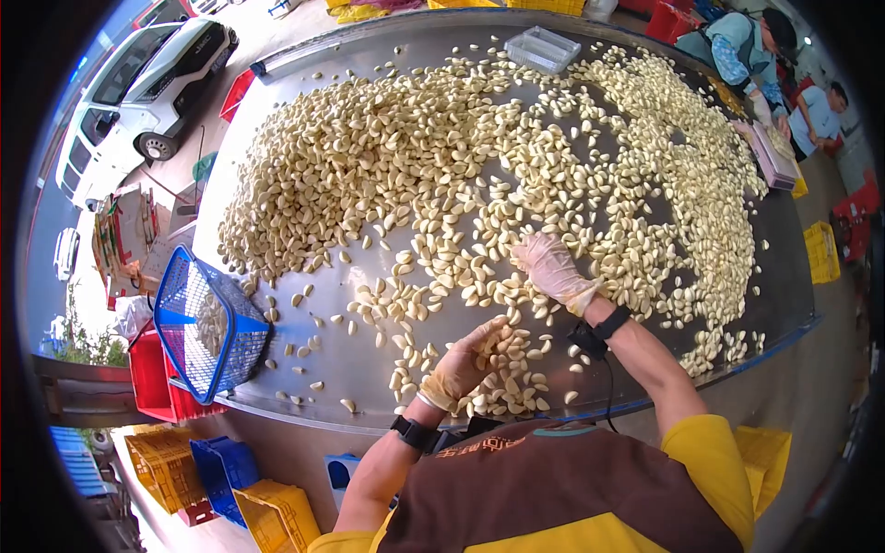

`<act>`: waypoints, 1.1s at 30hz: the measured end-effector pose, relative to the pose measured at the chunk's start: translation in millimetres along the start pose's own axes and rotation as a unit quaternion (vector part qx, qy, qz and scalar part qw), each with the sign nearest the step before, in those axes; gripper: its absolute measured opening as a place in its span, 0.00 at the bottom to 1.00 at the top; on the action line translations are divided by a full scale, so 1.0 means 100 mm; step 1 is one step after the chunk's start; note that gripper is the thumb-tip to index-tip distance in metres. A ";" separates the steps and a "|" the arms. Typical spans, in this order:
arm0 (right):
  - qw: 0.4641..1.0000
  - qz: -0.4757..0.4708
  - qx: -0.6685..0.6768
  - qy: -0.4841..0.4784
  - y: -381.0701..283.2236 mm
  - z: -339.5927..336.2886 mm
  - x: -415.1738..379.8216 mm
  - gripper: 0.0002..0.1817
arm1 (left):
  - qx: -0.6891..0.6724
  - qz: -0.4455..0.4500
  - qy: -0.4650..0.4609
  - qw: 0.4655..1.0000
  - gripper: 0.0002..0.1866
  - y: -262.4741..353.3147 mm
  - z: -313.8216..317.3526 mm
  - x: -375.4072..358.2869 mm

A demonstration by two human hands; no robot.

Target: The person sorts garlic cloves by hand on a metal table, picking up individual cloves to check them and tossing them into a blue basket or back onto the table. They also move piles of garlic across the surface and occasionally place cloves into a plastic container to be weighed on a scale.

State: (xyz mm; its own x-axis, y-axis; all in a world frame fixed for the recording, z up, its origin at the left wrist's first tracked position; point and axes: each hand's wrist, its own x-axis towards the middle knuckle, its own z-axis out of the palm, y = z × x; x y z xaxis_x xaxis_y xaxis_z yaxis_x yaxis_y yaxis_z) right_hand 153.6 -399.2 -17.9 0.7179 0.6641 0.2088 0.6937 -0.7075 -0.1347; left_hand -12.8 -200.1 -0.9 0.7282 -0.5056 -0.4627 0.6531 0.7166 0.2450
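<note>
Peeled garlic cloves (369, 138) cover much of a metal table, heaped at the far left and spread thinner toward the right. My left hand (466, 364), in a thin pale glove, curls its fingers round a few cloves near the front edge. More cloves (512, 392) lie just right of it. My right hand (551, 265), gloved too, rests palm down on cloves near the table's middle, fingers stretched out; their tips are partly hidden among the cloves. Dark bands circle both wrists.
A blue-and-white basket (180, 346) with cloves inside stands tilted at the table's left edge. A clear plastic tray (542, 50) sits at the far side. Two people (751, 51) are at the far right, near a pink box (772, 157). Yellow crates (277, 516) stand below the table.
</note>
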 end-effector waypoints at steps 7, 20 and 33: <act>0.956 0.007 0.294 0.025 -0.45 -0.52 -0.18 0.18 | -0.158 0.014 -0.014 0.987 0.16 0.11 -0.15 -0.01; 0.905 -0.354 0.096 -0.215 -0.42 -0.53 -0.96 0.31 | -0.242 0.299 0.023 0.923 0.15 0.29 -0.45 -1.67; 0.917 -0.374 0.134 0.024 -1.60 0.36 0.21 0.07 | -0.323 0.327 0.026 0.888 0.12 -0.11 -0.43 -1.84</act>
State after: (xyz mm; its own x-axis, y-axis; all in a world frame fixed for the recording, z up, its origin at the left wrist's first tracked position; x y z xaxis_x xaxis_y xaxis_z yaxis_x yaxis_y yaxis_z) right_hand 59.4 -263.5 -27.0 0.0361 0.9236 0.3815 0.9852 0.0312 -0.1686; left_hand -162.9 -94.9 44.6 0.8859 0.1302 -0.4452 -0.1728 0.9834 -0.0563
